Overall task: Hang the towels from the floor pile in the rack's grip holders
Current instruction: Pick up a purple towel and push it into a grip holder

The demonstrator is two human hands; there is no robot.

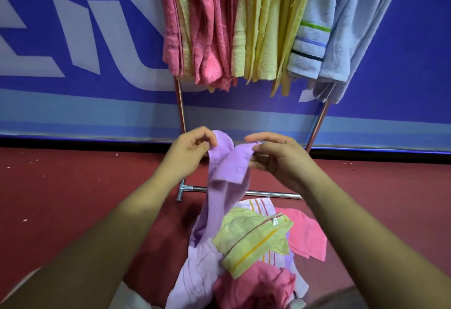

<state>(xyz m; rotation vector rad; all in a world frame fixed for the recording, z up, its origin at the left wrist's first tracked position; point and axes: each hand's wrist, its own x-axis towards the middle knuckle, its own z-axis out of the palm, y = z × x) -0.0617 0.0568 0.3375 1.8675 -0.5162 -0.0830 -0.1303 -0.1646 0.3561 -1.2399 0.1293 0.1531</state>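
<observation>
Both hands, our left hand (pixel 189 148) and right hand (pixel 275 156), pinch the purple towel's (pixel 225 174) top edge. We should gather one corner tightly before lifting it toward the rack (pixel 180 103).

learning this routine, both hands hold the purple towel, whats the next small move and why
Probably lift the purple towel toward the rack: left hand and right hand both pinch its top edge, while its lower end lies on the floor pile.

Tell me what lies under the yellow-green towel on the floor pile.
The yellow-green towel lies on a pale striped towel, whose edges show above and below it. A pink towel sticks out at its right. How far they run beneath is covered.
</observation>
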